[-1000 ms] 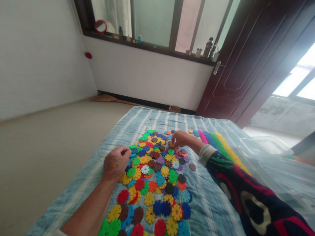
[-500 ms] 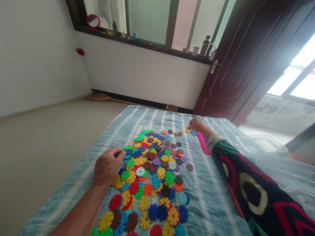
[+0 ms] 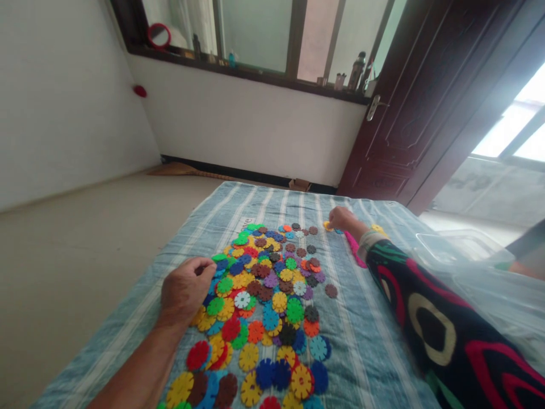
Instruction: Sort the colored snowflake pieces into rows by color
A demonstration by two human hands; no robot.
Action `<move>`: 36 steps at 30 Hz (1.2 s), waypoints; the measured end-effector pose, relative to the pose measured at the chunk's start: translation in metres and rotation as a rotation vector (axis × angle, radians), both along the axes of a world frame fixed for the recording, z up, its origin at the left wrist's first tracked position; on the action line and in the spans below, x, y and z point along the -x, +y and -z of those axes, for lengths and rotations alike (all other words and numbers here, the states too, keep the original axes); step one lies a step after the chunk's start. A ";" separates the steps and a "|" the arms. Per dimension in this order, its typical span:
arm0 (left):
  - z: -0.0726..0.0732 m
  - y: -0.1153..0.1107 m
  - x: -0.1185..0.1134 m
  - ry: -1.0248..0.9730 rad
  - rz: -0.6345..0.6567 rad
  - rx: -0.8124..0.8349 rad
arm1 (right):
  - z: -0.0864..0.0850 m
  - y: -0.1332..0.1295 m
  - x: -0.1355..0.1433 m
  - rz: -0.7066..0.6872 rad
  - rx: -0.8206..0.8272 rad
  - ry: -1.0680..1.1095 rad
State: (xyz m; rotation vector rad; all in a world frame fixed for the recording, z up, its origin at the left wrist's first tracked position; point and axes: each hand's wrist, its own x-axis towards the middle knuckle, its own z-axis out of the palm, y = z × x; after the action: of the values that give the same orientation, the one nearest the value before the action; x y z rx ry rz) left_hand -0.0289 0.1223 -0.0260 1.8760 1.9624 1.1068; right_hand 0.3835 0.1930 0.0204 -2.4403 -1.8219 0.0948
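A spread of notched plastic snowflake discs (image 3: 286, 275) in many colours covers the middle of the striped cloth. Against its left edge rests my left hand (image 3: 186, 287), fingers curled closed; whether anything is inside them is hidden. Farther off on the right, my right hand (image 3: 343, 220) pinches a yellow disc (image 3: 327, 225) low over the cloth. A blue disc (image 3: 339, 231) shows just beside those fingers. Under my right wrist lies a row of pink discs (image 3: 355, 250), partly covered by the sleeve. More yellow discs (image 3: 378, 230) lie beyond the cuff.
A clear plastic box (image 3: 464, 250) stands on the right, with more clear plastic nearer me. The blue striped cloth (image 3: 128, 318) drapes over the surface's left edge, above the tiled floor. A dark red door (image 3: 400, 113) and a windowsill (image 3: 264, 76) with small items are behind.
The view has shifted slightly. My right hand stays at the far right, still pinching the yellow disc, and my left hand keeps its place by the discs.
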 end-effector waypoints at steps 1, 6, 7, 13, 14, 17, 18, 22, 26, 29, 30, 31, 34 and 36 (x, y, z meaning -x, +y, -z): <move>0.000 0.000 0.000 0.001 0.002 0.000 | 0.000 0.000 0.001 0.002 -0.003 -0.007; 0.000 0.000 0.000 0.005 -0.005 0.020 | -0.004 -0.006 0.009 0.010 -0.028 -0.055; 0.000 -0.001 0.000 0.005 -0.004 0.028 | -0.005 -0.007 0.012 0.005 -0.035 -0.063; -0.002 -0.001 -0.001 0.005 -0.003 0.048 | -0.012 -0.025 0.052 -0.234 -0.025 -0.021; -0.002 -0.001 -0.002 0.006 -0.002 0.044 | -0.011 -0.030 0.063 -0.301 -0.010 -0.001; -0.002 -0.002 -0.002 0.013 -0.001 0.030 | -0.009 -0.043 0.095 -0.490 0.024 0.046; -0.002 -0.002 -0.002 0.017 -0.002 0.026 | -0.009 -0.047 0.105 -0.554 0.030 0.053; -0.002 -0.003 -0.002 0.025 0.007 0.033 | -0.009 -0.062 0.130 -0.731 0.038 0.058; -0.002 -0.003 -0.003 0.033 0.011 0.037 | -0.010 -0.076 0.140 -0.838 0.130 0.090; -0.003 -0.003 -0.003 0.038 0.009 0.032 | -0.008 -0.084 0.142 -0.846 0.141 0.045; -0.003 -0.003 -0.003 0.039 0.010 0.033 | -0.007 -0.086 0.143 -0.846 0.125 0.025; -0.003 -0.003 -0.004 0.039 0.009 0.035 | -0.006 -0.088 0.143 -0.848 0.110 0.005; -0.003 -0.003 -0.004 0.036 0.011 0.042 | -0.004 -0.089 0.142 -0.850 0.097 -0.038; -0.003 -0.003 -0.003 0.035 0.016 0.039 | -0.002 -0.088 0.141 -0.839 0.102 -0.046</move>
State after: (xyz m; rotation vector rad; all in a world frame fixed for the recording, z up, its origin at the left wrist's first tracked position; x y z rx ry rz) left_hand -0.0256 0.1189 -0.0227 1.9005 1.9690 1.0312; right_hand 0.2425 0.1047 0.0227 -1.5589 -2.7725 0.1900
